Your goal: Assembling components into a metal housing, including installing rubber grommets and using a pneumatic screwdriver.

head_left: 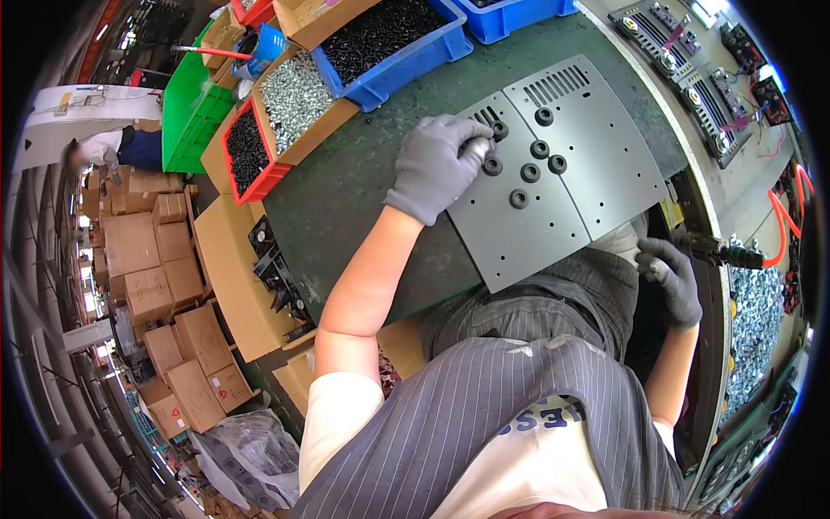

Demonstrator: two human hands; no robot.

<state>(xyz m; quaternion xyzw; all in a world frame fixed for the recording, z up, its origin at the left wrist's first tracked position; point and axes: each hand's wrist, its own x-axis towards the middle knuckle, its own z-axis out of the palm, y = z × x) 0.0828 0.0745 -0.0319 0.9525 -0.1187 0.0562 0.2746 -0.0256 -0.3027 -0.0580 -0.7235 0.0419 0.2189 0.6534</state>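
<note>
Two flat grey metal plates (553, 216) lie side by side at the table's near edge, with rows of slots at their far ends and small round holes. Several black rubber rings (530, 173) sit on them, mostly around the seam. My left hand (439, 164), in a grey glove, is over the left plate's far left edge. Its thumb and fingers are drawn together beside two rings; whether they grip anything is hidden. To the right of the plates, my right hand (670, 281), also gloved, hangs low beside my lap with curled fingers; what they hold, if anything, cannot be made out.
Beyond my left hand stand a blue bin of black screws (458, 43), a cardboard box of silver screws (335, 121) and a red bin (278, 173). An orange air hose (778, 229) and a heap of metal parts (750, 320) are at right. Another person (121, 147) is far left.
</note>
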